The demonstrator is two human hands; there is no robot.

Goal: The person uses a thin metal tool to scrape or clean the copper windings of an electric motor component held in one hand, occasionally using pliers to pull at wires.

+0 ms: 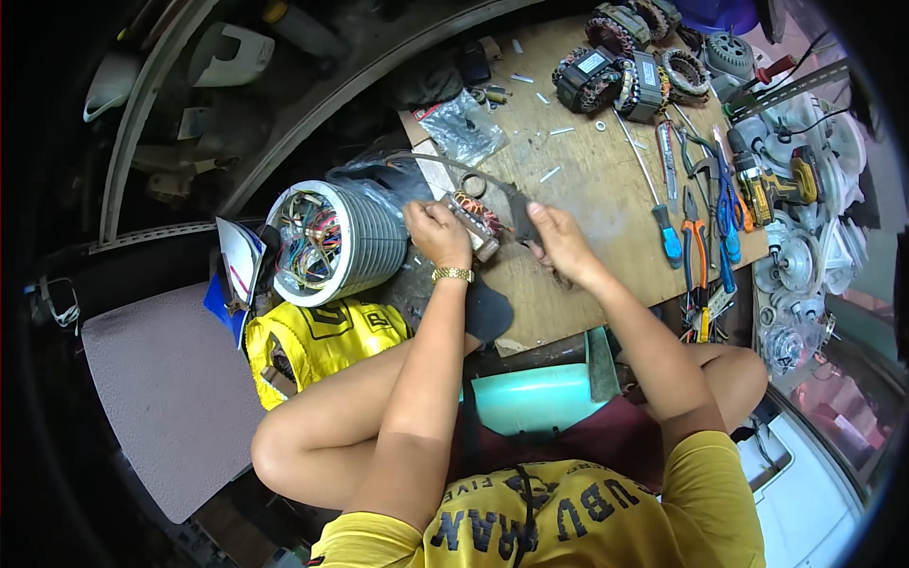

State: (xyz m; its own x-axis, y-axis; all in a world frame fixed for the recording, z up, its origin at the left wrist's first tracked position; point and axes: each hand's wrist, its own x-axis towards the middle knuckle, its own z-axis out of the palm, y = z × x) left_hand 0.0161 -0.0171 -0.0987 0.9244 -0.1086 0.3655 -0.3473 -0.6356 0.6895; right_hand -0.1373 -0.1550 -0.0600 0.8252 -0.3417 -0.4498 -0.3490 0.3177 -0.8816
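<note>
Obs. from here: L hand (438, 235) clamped on copper-wound part (480, 214), board's (587, 293) L edge; R hand (561, 242) gripping dark-handled tool (520, 212). Windings still on; job prob. midway, remaining qty. unclear.

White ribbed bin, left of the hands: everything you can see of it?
The white ribbed bin looks like plastic: round, with ridges ringing its wall and a smooth pale rim. Its mouth faces left in the picture, packed with tangled multicoloured wires; the lens hides whether it stands upright or leans. Clear plastic film lies behind it and a yellow printed item below; contact is unclear. The left hand, to its right, isn't holding it.
</note>
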